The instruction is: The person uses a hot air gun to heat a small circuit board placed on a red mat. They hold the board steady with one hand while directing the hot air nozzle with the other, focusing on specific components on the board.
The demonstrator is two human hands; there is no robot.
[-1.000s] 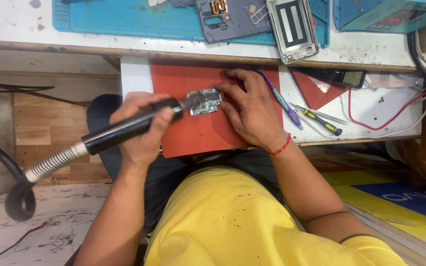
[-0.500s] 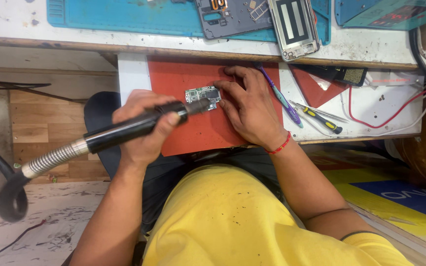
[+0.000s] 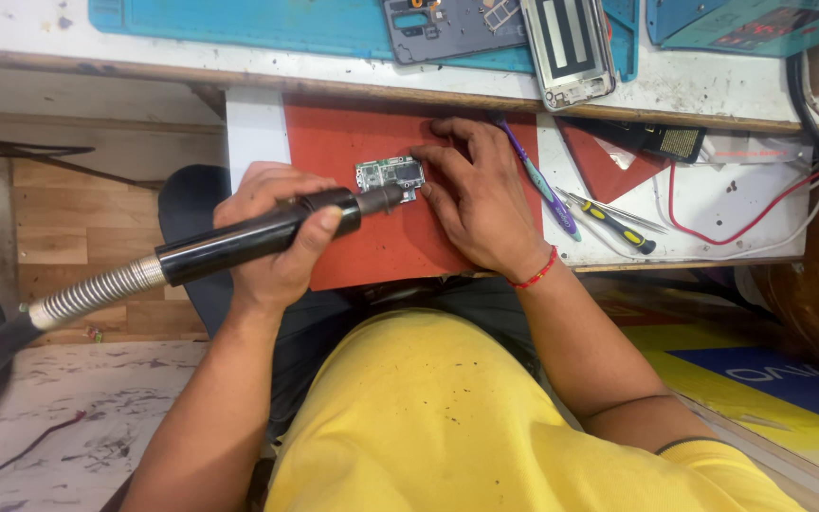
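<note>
While the left hand [image 3: 272,237] gripped a hot-air wand [image 3: 248,242], its nozzle over the circuit board [image 3: 391,176] on the red mat [image 3: 334,142], the right hand [image 3: 476,204] lay flat, fingertips pinning the board.

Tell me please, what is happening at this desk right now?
A person in a yellow shirt works on a small circuit board lying on a red mat. The left hand grips a black hot-air tool with its nozzle at the board. The right hand steadies the board with its fingertips. A screwdriver and a purple brush lie to the right.
</note>
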